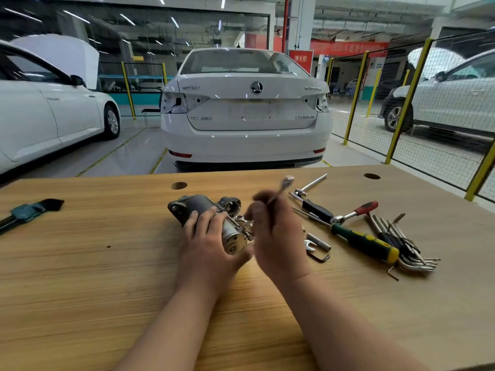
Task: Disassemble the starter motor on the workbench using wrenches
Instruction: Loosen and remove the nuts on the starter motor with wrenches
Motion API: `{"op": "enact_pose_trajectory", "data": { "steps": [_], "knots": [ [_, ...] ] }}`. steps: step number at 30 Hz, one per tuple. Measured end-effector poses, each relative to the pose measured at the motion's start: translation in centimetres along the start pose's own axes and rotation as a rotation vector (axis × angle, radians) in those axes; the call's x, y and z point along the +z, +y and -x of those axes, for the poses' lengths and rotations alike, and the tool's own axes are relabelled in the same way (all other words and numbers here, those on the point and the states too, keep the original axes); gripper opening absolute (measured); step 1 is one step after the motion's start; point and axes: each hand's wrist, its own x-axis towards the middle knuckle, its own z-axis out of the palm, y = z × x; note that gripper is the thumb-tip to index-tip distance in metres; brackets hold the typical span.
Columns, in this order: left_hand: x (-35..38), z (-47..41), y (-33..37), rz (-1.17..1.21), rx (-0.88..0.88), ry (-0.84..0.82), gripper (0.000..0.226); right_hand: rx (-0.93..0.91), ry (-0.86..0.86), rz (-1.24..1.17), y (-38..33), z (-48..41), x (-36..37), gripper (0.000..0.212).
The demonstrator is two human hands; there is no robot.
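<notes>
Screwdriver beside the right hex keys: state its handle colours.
Screwdriver handle: dark green with yellow patches and a yellow end, seen in the head view.

bright overhead strip lights | right hand (pixel 278 231) motion-blurred | edges curved

bench (pixel 80 263) tan wood-grain | starter motor (pixel 198 206) grey/silver | wrench (pixel 288 181) silver | screwdriver (pixel 364 243) grn hdl, ylw stripes | ratchet (pixel 365 207) red/blk hdl | hex-key holder (pixel 26 212) teal | car (pixel 246 116) white | fence posts (pixel 356 97) ylw

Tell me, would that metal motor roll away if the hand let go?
Probably only a little: the starter motor has a round body lying on its side on the flat workbench, but lumpy ends that should stop it. It looks solid metal, so likely heavy for its size.
</notes>
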Motion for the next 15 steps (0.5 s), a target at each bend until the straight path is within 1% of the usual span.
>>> {"op": "enact_pose_trajectory", "data": {
  "steps": [1,3,5,6,8,10,13,15],
  "knots": [
    [0.0,0.0,0.1,0.0,-0.003,0.001,0.091,0.177,0.053,-0.12,0.4,-0.2,-0.2,0.012],
    [0.0,0.0,0.0,-0.02,-0.004,0.004,0.092,0.471,0.141,-0.248,1.4,-0.9,-1.1,0.015],
    [0.1,-0.1,0.0,-0.018,-0.011,0.02,0.091,0.688,0.158,-0.3,2.2,-1.4,-1.8,0.014],
    [0.2,-0.1,0.0,-0.015,-0.014,0.028,0.091,0.759,0.146,-0.318,2.5,-1.5,-1.9,0.014],
    [0.3,0.0,0.0,-0.008,-0.016,0.03,0.089,0.849,0.128,-0.362,2.8,-1.5,-1.9,0.014],
    [0.3,0.0,-0.1,-0.008,-0.013,0.03,0.089,0.91,0.15,-0.43,2.7,-1.6,-1.9,0.013],
    [0.4,0.0,-0.2,-0.024,-0.011,0.024,0.09,0.949,0.208,-0.501,2.6,-1.8,-2.1,0.013],
    [0.3,0.0,-0.1,-0.018,-0.015,0.02,0.091,0.976,0.217,-0.554,2.6,-1.9,-2.2,0.013]
  ]
}}
